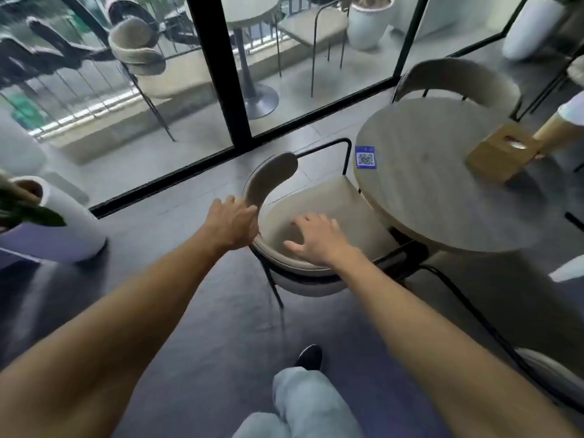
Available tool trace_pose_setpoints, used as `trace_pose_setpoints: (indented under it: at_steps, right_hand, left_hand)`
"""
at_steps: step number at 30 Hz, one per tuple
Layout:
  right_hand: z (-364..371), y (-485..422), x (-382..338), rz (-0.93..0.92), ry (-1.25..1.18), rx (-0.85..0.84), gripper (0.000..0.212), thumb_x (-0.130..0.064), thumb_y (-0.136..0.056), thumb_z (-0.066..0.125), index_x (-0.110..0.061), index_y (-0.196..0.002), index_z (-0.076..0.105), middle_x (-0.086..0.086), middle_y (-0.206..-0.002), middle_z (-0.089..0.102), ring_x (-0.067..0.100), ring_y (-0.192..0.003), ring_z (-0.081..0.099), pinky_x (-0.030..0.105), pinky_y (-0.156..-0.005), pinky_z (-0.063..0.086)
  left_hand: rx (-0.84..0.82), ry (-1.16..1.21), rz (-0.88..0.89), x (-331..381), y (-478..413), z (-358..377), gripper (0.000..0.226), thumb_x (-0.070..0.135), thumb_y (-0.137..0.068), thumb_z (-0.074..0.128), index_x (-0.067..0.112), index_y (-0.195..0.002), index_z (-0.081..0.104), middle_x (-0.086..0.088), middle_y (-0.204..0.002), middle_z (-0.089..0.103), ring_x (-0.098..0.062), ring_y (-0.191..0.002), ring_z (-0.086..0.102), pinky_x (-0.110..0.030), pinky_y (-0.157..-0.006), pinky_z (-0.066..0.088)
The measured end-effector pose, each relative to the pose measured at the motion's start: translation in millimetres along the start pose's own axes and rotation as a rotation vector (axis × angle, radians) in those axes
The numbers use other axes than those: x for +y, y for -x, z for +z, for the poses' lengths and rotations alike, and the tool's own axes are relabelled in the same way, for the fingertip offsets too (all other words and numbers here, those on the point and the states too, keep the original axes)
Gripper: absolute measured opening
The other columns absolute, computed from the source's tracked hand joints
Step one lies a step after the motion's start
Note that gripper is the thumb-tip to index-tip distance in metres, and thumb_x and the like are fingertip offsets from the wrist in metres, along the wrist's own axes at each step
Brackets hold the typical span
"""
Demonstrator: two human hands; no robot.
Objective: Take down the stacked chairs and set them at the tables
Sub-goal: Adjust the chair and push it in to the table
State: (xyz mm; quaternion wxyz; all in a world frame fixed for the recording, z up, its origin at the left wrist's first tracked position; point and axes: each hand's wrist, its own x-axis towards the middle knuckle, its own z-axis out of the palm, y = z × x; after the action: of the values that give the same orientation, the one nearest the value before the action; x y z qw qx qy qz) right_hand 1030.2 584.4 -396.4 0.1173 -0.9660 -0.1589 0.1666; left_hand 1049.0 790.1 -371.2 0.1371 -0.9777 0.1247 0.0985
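A beige chair (328, 200) with a curved padded backrest (268, 181) and thin black legs stands on the floor, its seat partly tucked under the round grey table (442, 197). My left hand (230, 222) is closed around the lower end of the backrest. My right hand (316, 238) hovers over the near edge of the seat with fingers spread, holding nothing. A second beige chair (455, 80) stands at the table's far side. Part of another chair (543, 371) shows at the lower right.
On the table sit a wooden tissue box (499, 150) and a blue QR sticker (365, 158). Another person's hand (553, 134) touches the box. A white planter (60, 222) stands left. Black-framed glass doors (221, 71) lie ahead, with patio furniture beyond. My foot (309, 355) is behind the chair.
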Motion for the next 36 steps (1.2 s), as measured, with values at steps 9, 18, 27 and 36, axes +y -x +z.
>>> trace_pose_setpoints:
  at_steps: [9, 18, 27, 36]
  right_hand:
    - [67.0, -68.7, -12.2, 0.193, -0.057, -0.070, 0.074, -0.069, -0.084, 0.052, -0.022, -0.139, 0.045, 0.008, -0.139, 0.050, 0.034, -0.127, 0.045, 0.047, -0.103, 0.035]
    - [126.9, -123.7, -66.7, 0.510, -0.192, -0.203, 0.067, -0.056, -0.081, 0.064, -0.020, -0.135, 0.045, 0.011, -0.129, 0.055, 0.035, -0.122, 0.050, 0.048, -0.098, 0.040]
    - [146.1, -144.1, -92.9, 0.728, -0.201, -0.126, 0.034, -0.030, -0.084, 0.065, -0.022, -0.117, 0.058, 0.009, -0.109, 0.069, 0.033, -0.104, 0.067, 0.038, -0.080, 0.049]
    - [141.2, -157.4, -105.4, 0.807, -0.239, -0.159, 0.034, -0.025, -0.085, 0.066, -0.027, -0.118, 0.060, 0.005, -0.108, 0.070, 0.029, -0.101, 0.068, 0.042, -0.088, 0.053]
  left_hand:
    - [-0.191, -0.217, 0.352, -30.3, -84.6, 75.9, 0.060, 0.047, -0.079, 0.063, 0.030, -0.134, 0.047, -0.006, -0.131, 0.050, -0.027, -0.118, 0.049, -0.041, -0.091, 0.044]
    - [-0.170, -0.384, 0.807, -71.9, -158.2, 145.4, 0.074, 0.054, -0.075, 0.068, 0.031, -0.140, 0.043, 0.000, -0.137, 0.049, -0.026, -0.128, 0.040, -0.046, -0.101, 0.032]
    - [-0.175, -0.329, 1.061, -70.4, -213.6, 164.9, 0.035, 0.037, -0.089, 0.069, 0.032, -0.122, 0.060, 0.003, -0.118, 0.064, -0.023, -0.115, 0.059, -0.039, -0.100, 0.036]
    - [-0.176, -0.297, 1.144, -81.4, -231.0, 168.5, 0.022, 0.022, -0.091, 0.060, 0.032, -0.109, 0.064, 0.008, -0.106, 0.068, -0.020, -0.110, 0.060, -0.036, -0.099, 0.033]
